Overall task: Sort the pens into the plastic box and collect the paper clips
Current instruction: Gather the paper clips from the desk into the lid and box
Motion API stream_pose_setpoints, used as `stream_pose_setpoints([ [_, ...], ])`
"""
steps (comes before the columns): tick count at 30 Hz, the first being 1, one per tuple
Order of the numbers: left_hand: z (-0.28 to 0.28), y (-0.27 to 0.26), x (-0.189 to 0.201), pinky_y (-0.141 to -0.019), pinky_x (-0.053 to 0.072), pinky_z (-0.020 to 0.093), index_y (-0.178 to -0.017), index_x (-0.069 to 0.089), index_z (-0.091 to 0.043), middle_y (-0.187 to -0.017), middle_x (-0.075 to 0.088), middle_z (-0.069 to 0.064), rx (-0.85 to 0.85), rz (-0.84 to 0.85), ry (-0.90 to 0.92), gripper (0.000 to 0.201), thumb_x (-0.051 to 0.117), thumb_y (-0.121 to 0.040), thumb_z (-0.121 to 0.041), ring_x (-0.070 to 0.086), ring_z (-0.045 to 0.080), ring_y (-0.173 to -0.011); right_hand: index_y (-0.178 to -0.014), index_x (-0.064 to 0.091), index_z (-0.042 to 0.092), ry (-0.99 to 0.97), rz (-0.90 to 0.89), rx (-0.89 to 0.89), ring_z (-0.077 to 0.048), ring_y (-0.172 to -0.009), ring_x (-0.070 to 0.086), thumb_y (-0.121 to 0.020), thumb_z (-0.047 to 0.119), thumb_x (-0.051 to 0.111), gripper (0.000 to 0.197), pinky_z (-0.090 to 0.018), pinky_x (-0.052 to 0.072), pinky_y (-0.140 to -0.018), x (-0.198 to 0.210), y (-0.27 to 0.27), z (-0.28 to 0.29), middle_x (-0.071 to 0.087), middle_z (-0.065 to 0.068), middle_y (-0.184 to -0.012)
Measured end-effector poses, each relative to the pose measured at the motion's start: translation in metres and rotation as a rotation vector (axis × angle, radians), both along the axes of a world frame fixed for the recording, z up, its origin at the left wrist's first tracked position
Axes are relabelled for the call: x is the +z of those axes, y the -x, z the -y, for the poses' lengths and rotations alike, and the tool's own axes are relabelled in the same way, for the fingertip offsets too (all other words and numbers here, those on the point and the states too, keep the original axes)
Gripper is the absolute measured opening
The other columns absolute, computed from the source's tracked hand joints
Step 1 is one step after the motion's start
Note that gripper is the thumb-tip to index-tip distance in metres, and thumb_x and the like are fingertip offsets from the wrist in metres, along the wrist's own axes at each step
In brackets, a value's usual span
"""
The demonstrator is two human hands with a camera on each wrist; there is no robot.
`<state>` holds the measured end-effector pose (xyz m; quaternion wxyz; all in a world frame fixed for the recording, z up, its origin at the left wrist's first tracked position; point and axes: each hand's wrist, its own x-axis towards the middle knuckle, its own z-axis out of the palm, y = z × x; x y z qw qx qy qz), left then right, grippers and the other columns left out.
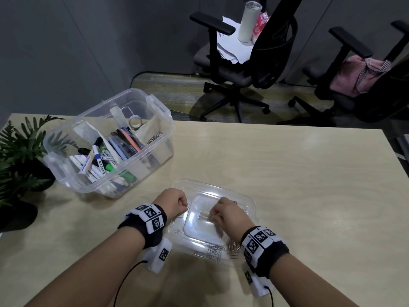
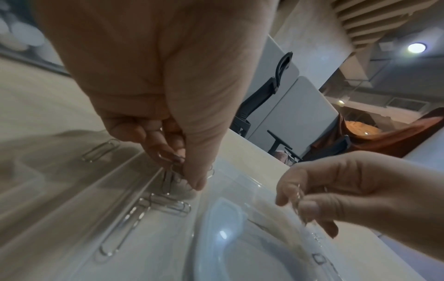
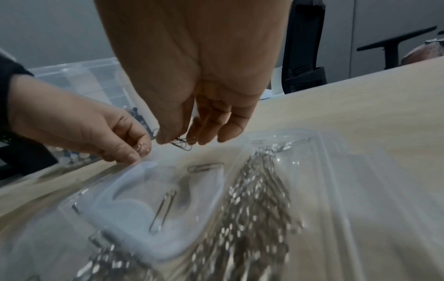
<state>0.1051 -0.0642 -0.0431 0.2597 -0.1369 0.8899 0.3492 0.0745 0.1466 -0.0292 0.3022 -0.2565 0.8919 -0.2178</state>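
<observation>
Pens (image 1: pixel 104 156) lie in the plastic box (image 1: pixel 161 131). Left hand (image 1: pixel 174 203) pinches paper clips (image 2: pixel 168 178) over the clear lid (image 1: pixel 247 204); right hand (image 1: pixel 228 214) apparently pinches another. Loose clips (image 3: pixel 163 211) lie directly beneath both, long axes mixed, heap nearer the right
</observation>
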Motion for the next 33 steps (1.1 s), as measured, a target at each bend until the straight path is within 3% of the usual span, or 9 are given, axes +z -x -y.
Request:
stream_pose_setpoints([
  [2,0.001,-0.004,0.003,-0.066,0.050,0.022,-0.065,0.058,-0.025,-0.067,0.062,-0.005,0.027,-0.016,-0.034,0.024,0.072,-0.076,-0.008,0.057,0.009,-0.061,-0.098,0.066,0.015,0.019,-0.016,-0.013,-0.016,-0.098,0.055,-0.093,0.023,0.055,0.015,-0.029,0.046,-0.083,0.010,0.006,-0.001,0.060,0.002,-0.107],
  [4,0.002,-0.007,0.012,-0.067,0.052,0.027,-0.067,0.061,-0.022,-0.070,0.065,0.001,0.076,-0.044,-0.068,0.020,0.073,-0.076,-0.009,0.059,0.012,-0.062,-0.093,0.066,0.016,0.057,-0.011,-0.039,-0.014,-0.085,0.056,-0.093,0.024,0.057,0.013,-0.026,0.043,-0.074,0.023,0.015,0.004,0.065,0.002,-0.097],
  [6,0.001,-0.010,0.026,-0.063,0.050,0.022,-0.069,0.063,-0.021,-0.073,0.067,0.003,0.126,-0.100,-0.102,0.017,0.073,-0.076,-0.010,0.058,0.011,-0.063,-0.091,0.067,0.014,0.098,-0.038,-0.023,-0.013,-0.078,0.054,-0.092,0.025,0.059,0.013,-0.024,0.038,-0.068,0.040,0.026,0.013,0.066,0.000,-0.090],
  [9,0.003,-0.010,0.059,-0.060,0.041,0.009,-0.071,0.064,-0.023,-0.078,0.064,0.000,0.189,-0.267,-0.129,0.016,0.073,-0.079,-0.013,0.056,0.008,-0.068,-0.090,0.068,0.010,0.216,-0.104,0.006,-0.013,-0.074,0.054,-0.089,0.022,0.064,0.012,-0.022,0.038,-0.068,0.070,0.045,0.038,0.064,0.002,-0.083],
  [16,0.041,-0.009,0.137,-0.060,0.040,0.007,-0.079,0.067,-0.012,-0.072,0.060,-0.003,0.358,-0.537,-0.209,0.010,0.075,-0.078,-0.007,0.050,0.002,-0.062,-0.086,0.068,0.011,0.513,-0.334,-0.015,-0.012,-0.069,0.055,-0.086,0.017,0.067,0.007,-0.023,0.042,-0.070,0.128,0.090,0.130,0.067,0.000,-0.082],
  [19,0.059,-0.009,0.147,-0.060,0.041,0.008,-0.080,0.069,-0.009,-0.074,0.062,0.000,0.406,-0.586,-0.203,0.008,0.076,-0.077,-0.006,0.050,0.001,-0.061,-0.089,0.069,0.012,0.538,-0.358,0.009,-0.010,-0.071,0.056,-0.084,0.017,0.069,0.007,-0.025,0.046,-0.073,0.128,0.104,0.166,0.070,-0.001,-0.085],
  [24,0.073,0.002,0.148,-0.062,0.042,0.008,-0.080,0.067,-0.013,-0.080,0.063,0.005,0.407,-0.634,-0.130,0.008,0.074,-0.079,-0.009,0.054,0.009,-0.067,-0.114,0.066,0.013,0.437,-0.248,-0.010,-0.017,-0.084,0.063,-0.085,0.017,0.068,0.029,-0.031,0.048,-0.085,0.103,0.110,0.183,0.071,-0.005,-0.092],
  [29,0.071,0.032,0.143,-0.061,0.041,0.008,-0.080,0.065,-0.012,-0.072,0.058,-0.006,0.406,-0.656,-0.043,0.008,0.073,-0.080,-0.009,0.050,0.005,-0.063,-0.108,0.068,0.015,0.585,-0.244,-0.154,-0.005,-0.072,0.058,-0.089,0.016,0.063,0.020,-0.025,0.050,-0.080,0.101,0.117,0.161,0.071,0.000,-0.098],
  [33,0.073,0.064,0.134,-0.065,0.044,0.016,-0.080,0.064,-0.015,-0.073,0.056,-0.007,0.427,-0.626,0.033,0.010,0.073,-0.080,-0.012,0.051,0.004,-0.064,-0.101,0.069,0.021,0.544,-0.252,-0.233,-0.007,-0.075,0.060,-0.090,0.022,0.062,0.013,-0.020,0.047,-0.072,0.097,0.111,0.119,0.068,0.011,-0.092],
])
